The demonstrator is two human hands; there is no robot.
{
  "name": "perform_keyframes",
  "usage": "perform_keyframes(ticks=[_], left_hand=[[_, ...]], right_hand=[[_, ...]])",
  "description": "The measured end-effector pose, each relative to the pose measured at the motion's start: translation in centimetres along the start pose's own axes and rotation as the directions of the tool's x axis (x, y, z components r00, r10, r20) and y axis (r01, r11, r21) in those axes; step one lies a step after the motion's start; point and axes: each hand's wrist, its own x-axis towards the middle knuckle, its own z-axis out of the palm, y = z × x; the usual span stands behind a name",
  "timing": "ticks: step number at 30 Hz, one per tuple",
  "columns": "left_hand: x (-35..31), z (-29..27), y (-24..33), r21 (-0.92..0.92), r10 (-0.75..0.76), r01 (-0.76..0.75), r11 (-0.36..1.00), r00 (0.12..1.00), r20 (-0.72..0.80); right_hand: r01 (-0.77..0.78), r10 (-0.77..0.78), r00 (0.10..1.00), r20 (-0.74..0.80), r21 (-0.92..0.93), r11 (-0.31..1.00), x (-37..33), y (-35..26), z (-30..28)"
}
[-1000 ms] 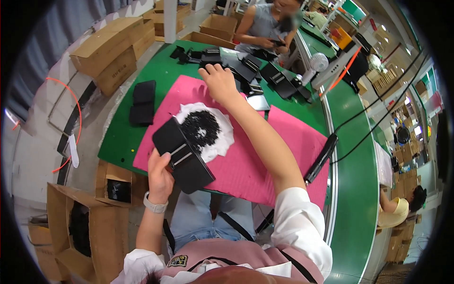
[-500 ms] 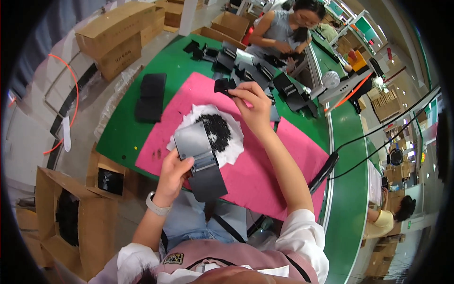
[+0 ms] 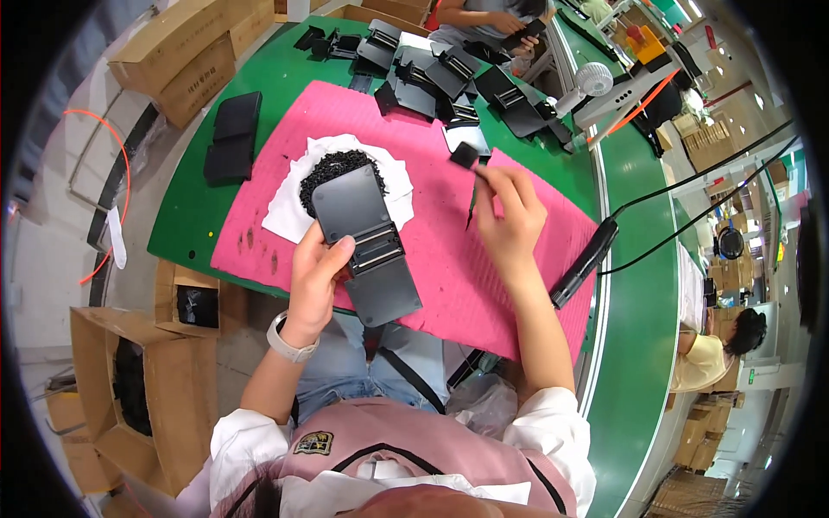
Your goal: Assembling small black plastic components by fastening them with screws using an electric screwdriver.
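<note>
My left hand (image 3: 315,281) grips a dark grey hinged plate (image 3: 352,203), two flat panels joined by a slotted middle with metal rods, thumb on its edge. It is tilted above the pink mat (image 3: 440,276). To its right, my raised right hand (image 3: 511,220) pinches a small black part with a square pad (image 3: 465,155); a thin dark strip hangs below the fingers, and I cannot tell whether it belongs to that part. Beyond the plate, a heap of tiny black pieces (image 3: 332,164) lies on a crumpled white cloth (image 3: 281,207), partly covered by the plate.
Several black hinged assemblies (image 3: 414,91) crowd the far side of the green table (image 3: 186,229). One folded black piece (image 3: 233,138) lies at the left. A black corded hand tool (image 3: 585,263) rests at the mat's right edge. A small white fan (image 3: 593,79) and a co-worker (image 3: 492,22) are beyond.
My right hand has moved right and nearer me, away from the cloth, still holding the small black part. My left hand keeps the hinged plate. The whole view has shifted somewhat.
</note>
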Motion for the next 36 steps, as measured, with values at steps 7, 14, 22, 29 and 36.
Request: perform_keyframes(ticks=[7,14,22,29,36], left_hand=[[-0.7,-1.0,-1.1,0.111,0.133,-0.132,0.985,0.991,0.004],[-0.6,-1.5,-1.7,0.141,0.053,-0.061,0.988,0.997,0.055],[-0.2,-1.2,-0.9,0.106,0.052,-0.062,0.992,0.994,0.096],[-0.3,-1.4,-1.0,0.116,0.05,-0.065,0.991,0.991,0.127],[-0.7,-1.4,-1.2,0.041,0.036,-0.041,0.998,0.992,0.125]], right_hand=[[0.046,0.048,0.837,0.545,-0.157,0.987,4.6,-0.1,4.8],[0.025,0.171,0.898,0.407,-0.433,0.901,10.6,0.6,20.3],[-0.188,0.504,0.627,0.594,-0.512,0.838,14.1,0.6,24.6],[-0.211,0.227,0.835,0.502,-0.089,0.973,11.7,2.8,23.1],[-0.574,0.221,0.801,0.556,0.608,0.549,7.2,-1.9,8.4]])
